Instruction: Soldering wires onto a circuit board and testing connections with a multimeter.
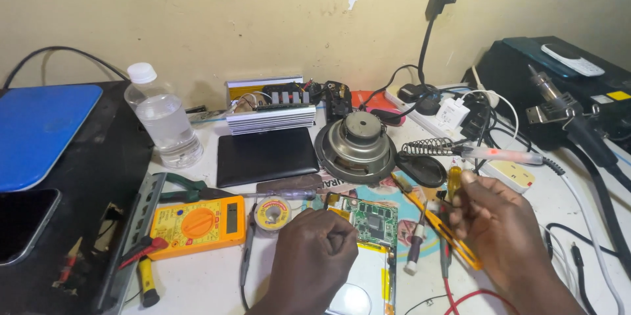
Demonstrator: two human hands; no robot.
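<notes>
While clutter fills most of the tabletop [210,289], bare white room is left only in small patches: a strip at the near edge below the multimeter [197,223], and some at the far right among the cables [578,249]. Along the left edge a black box [98,157] with a blue lid [39,131] walls the work in; the back is closed by the wall, a bottle [164,121], a finned metal case [269,114] and a speaker [355,144]. To the right a power strip [453,114] and a black machine [559,85] crowd in.

Coming up from the near edge, the left hand [315,259] is curled knuckles-up into a loose fist, resting on an opened device [374,275] whose green circuit board [374,221] lies just beyond the knuckles. Its grip is closed, fingers tucked together; whether it pinches anything I cannot tell. A solder reel [272,213] sits just left of it.

Raised a little over the tabletop, the right hand [499,229] comes in from the lower right, fingers bent toward the board. Its grip is together on a thin tool, probably the yellow tweezers [447,233] slanting under the fingers, though the contact is partly hidden. A screwdriver [415,249] lies between the two hands.
</notes>
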